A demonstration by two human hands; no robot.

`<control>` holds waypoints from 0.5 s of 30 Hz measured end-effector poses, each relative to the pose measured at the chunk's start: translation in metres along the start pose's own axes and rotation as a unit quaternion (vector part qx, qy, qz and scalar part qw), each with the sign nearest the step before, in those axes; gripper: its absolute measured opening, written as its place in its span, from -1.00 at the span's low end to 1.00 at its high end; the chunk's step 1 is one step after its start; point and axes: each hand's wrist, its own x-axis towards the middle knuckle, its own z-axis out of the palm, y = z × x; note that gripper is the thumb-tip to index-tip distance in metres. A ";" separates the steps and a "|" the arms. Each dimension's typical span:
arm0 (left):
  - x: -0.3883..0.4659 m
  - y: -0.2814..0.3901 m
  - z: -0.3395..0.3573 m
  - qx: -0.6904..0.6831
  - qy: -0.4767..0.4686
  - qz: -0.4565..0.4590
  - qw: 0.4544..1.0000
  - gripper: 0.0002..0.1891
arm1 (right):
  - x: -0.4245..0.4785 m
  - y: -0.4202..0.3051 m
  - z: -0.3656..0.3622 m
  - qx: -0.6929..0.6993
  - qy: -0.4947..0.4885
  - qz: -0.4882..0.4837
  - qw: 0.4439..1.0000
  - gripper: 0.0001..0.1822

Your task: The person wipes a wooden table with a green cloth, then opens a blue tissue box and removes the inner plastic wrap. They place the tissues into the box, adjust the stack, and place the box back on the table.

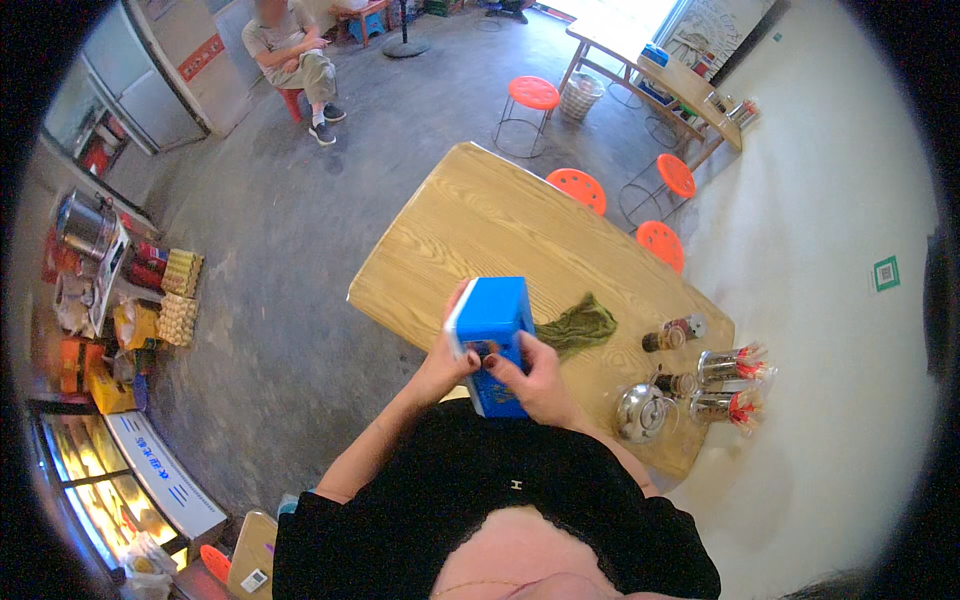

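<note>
A blue plastic box with a white edge (491, 304), which looks like a napkin dispenser, is held up in front of my chest, over the near edge of the wooden table (465, 225). My left hand (448, 360) grips its left side, the thumb at the front face. On the right side, my right hand (536, 375) holds it with the thumb close to the left thumb. What the thumbs press on is hard to make out. Just beyond my right hand, a crumpled dark green cloth (585, 326) lies on the tabletop.
At the table's right end stand a metal teapot (645, 412), condiment jars (664, 339) and metal holders of red-tipped sticks (724, 365). Orange stools (577, 189) line the far side. A seated person (292, 60) is at the upper left. Egg trays (178, 319) are stacked left, above a lit display fridge (112, 487).
</note>
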 end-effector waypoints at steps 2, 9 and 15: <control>-0.003 -0.024 -0.013 -0.114 0.066 -0.114 0.985 0.14 | 0.003 -0.017 0.004 -0.090 -0.016 -0.072 0.993 -0.56; 0.005 -0.024 -0.014 -0.296 0.109 -0.125 0.941 0.02 | -0.004 -0.021 -0.006 -0.048 0.168 -0.197 0.965 -0.79; 0.011 -0.016 -0.015 -0.340 0.079 -0.102 0.931 0.01 | 0.009 -0.029 -0.018 -0.111 0.147 -0.141 0.973 -0.37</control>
